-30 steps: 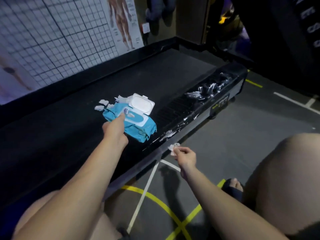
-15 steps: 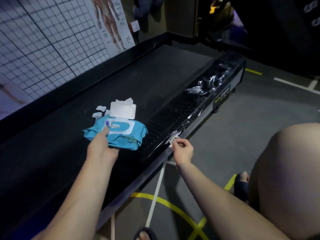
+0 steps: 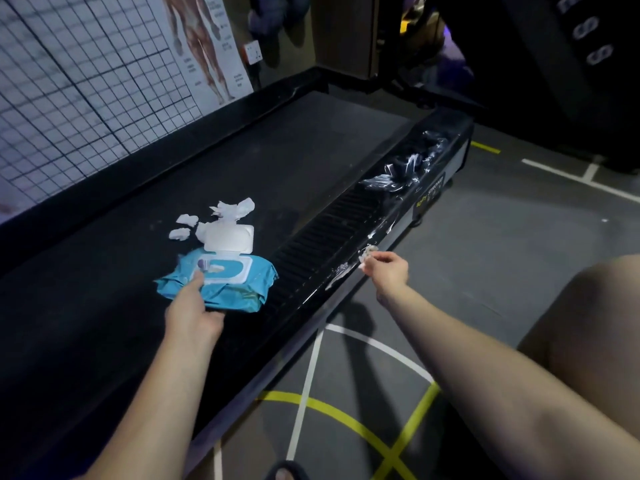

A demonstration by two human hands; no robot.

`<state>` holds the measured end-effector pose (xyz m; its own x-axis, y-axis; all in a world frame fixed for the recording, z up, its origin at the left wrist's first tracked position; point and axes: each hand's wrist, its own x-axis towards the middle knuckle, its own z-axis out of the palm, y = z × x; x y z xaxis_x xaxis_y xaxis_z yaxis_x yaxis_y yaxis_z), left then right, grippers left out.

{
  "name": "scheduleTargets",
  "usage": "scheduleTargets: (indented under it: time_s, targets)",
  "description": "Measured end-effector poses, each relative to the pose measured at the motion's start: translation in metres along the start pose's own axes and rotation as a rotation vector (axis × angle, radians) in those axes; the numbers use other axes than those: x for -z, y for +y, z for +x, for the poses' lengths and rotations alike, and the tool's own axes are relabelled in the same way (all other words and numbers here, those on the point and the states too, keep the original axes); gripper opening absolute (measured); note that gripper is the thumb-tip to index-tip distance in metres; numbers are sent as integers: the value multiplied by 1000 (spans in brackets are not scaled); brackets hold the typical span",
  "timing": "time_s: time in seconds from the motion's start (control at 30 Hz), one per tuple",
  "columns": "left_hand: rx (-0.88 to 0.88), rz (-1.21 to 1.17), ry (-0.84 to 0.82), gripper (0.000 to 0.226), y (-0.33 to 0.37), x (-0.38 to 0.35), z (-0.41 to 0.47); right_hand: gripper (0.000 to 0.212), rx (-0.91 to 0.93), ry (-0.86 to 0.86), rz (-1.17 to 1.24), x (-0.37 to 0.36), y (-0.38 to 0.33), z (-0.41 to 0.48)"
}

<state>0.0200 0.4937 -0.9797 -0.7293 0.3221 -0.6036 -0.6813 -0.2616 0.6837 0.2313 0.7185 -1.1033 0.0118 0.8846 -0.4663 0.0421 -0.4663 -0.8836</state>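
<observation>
A blue pack of wet wipes (image 3: 235,284) lies on the black treadmill belt (image 3: 263,168), its white lid (image 3: 228,239) flipped open. My left hand (image 3: 192,310) grips the pack's near edge, thumb on top by the opening. Torn white wipe scraps (image 3: 207,220) lie just behind the pack. My right hand (image 3: 384,270) pinches a small crumpled wipe piece (image 3: 367,254) against the treadmill's black side rail (image 3: 346,251), which carries white smears.
A white grid chart (image 3: 69,81) and an anatomy poster (image 3: 204,46) stand along the far side of the treadmill. The grey floor (image 3: 502,237) has white and yellow lines. My bare knee (image 3: 595,306) is at the right, a dark machine at the top right.
The view has shifted and the pack now lies turned, lid pointing away. My right hand has moved up the side rail with the wipe piece.
</observation>
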Motion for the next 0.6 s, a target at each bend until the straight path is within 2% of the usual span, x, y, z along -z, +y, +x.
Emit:
scheduleTargets:
  time_s: [0.23,0.47,0.6]
  targets:
    - [-19,-29,3,28,-4,6,2,14,102,-115,-242,43,-39,-7]
    - [-41,-70,-72,27,-9,-7,-13,12,71,-79,-43,35,2,-50]
    - [-65,-32,-73,21,-16,-9,-24,10,23,-188,59,6,36,-86]
